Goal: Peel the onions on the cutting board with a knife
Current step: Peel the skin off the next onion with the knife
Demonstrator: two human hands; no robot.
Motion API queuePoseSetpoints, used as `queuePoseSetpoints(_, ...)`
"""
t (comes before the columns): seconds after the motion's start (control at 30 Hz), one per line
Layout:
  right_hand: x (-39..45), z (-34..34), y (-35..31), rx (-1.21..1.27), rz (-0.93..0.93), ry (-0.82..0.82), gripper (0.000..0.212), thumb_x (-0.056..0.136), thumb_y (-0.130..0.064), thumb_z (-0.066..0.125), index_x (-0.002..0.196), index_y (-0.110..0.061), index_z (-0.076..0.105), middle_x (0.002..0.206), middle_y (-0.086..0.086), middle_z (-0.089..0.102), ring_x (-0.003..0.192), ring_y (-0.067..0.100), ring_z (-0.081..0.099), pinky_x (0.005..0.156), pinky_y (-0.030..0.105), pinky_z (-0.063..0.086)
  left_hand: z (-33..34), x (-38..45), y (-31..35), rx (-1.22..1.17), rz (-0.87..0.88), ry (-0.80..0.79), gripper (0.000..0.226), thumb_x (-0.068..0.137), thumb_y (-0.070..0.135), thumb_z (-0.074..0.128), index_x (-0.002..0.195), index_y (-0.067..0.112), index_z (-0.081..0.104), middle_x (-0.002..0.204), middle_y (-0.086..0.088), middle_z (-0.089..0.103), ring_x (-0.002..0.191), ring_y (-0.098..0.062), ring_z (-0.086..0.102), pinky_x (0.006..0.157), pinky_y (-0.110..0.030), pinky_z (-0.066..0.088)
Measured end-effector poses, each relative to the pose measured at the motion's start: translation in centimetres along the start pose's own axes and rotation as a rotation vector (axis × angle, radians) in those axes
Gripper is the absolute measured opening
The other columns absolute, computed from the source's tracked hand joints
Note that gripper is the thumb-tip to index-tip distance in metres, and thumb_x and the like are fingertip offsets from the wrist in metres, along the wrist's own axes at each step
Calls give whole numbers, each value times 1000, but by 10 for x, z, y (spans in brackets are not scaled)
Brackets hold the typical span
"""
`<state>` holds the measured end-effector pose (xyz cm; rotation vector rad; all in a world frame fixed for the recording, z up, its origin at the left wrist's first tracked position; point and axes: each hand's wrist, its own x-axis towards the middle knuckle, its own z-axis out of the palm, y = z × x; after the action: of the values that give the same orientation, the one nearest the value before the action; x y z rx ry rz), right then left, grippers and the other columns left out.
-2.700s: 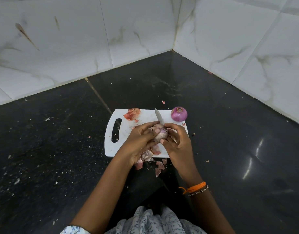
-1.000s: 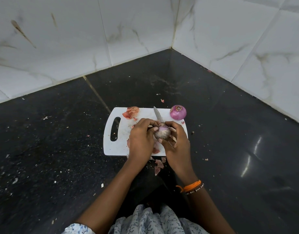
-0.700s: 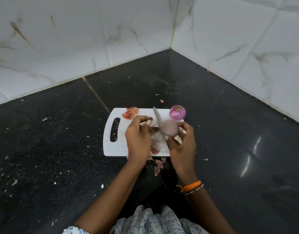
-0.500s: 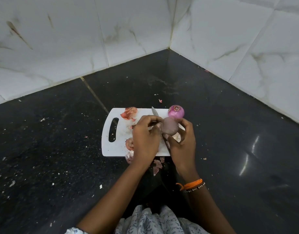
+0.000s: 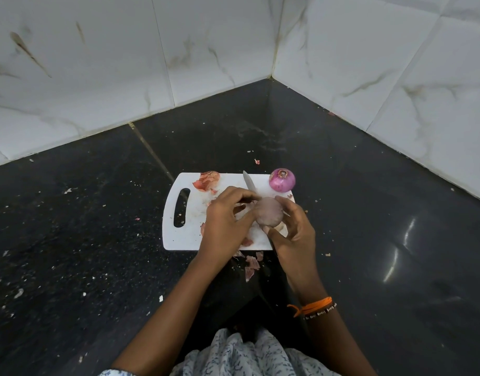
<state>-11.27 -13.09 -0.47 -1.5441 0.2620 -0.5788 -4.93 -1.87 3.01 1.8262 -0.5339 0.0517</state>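
A white cutting board [image 5: 184,234] lies on the dark speckled bench [image 5: 84,226], its slot handle to the left. Above the board's right half, the right hand [image 5: 293,234] cups a pale, peeled-looking onion [image 5: 268,212], thumb and fingers curled round it. The left hand [image 5: 228,223] is beside it with fingers curled, touching the onion's left side; whether it pinches a scrap of skin I cannot tell. The knife [image 5: 249,183] shows only its blade, which sticks up from between the hands and points toward the far edge of the board; which hand holds its handle is hidden. A second onion [image 5: 282,180], purple and bare of its dry skin, sits at the board's far right corner. Dry onion skins [image 5: 206,181] lie at the far edge of the board, and more peel scraps [image 5: 251,265] lie on the bench just beside the near edge.
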Motion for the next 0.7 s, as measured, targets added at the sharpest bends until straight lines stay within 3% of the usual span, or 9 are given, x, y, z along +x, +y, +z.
queuePoseSetpoints(0.13, -1, 1, -1, 4, 11, -33, 52, 77, 12, 68, 116, -22, 58, 113, -7, 65, 107, 9, 63, 86, 20, 51, 0, -1, -2, 38, 57, 17, 15, 75, 1, 73, 87, 10, 72, 84, 13, 62, 86, -2, 62, 78, -16, 52)
queuePoseSetpoints(0.27, -2, 3, -1, 4, 27, -53, 50, 78, 11, 68, 116, -19, 58, 112, -7, 65, 106, 8, 63, 85, 19, 51, 1, -1, -5, 38, 37, 29, 11, 80, -2, 68, 82, 9, 71, 83, 3, 65, 81, -2, 62, 56, -14, 52)
queuePoseSetpoints(0.37, -2, 4, 0, 12, 48, -68, 49, 77, 13, 66, 113, -19, 59, 111, -4, 66, 104, 12, 64, 85, 22, 52, 0, -1, -5, 36, -20, 31, 11, 84, 0, 64, 82, 10, 67, 81, 4, 65, 78, 1, 62, 49, -8, 47)
queuePoseSetpoints(0.57, -2, 2, 2, 50, 66, -69, 46, 77, 11, 68, 110, -19, 60, 112, -1, 66, 106, 13, 63, 91, 27, 52, -5, 4, -9, -27, -141, 101, 22, 86, 0, 61, 78, 19, 62, 74, 14, 63, 72, 4, 61, 64, -7, 47)
queuePoseSetpoints(0.7, -1, 0, 3, 120, 109, -35, 47, 75, 12, 70, 108, -20, 60, 108, -5, 67, 104, 11, 65, 85, 22, 52, -5, 2, -15, 2, -181, 113, 27, 83, -7, 61, 76, 19, 64, 75, 15, 63, 74, 4, 60, 66, -2, 43)
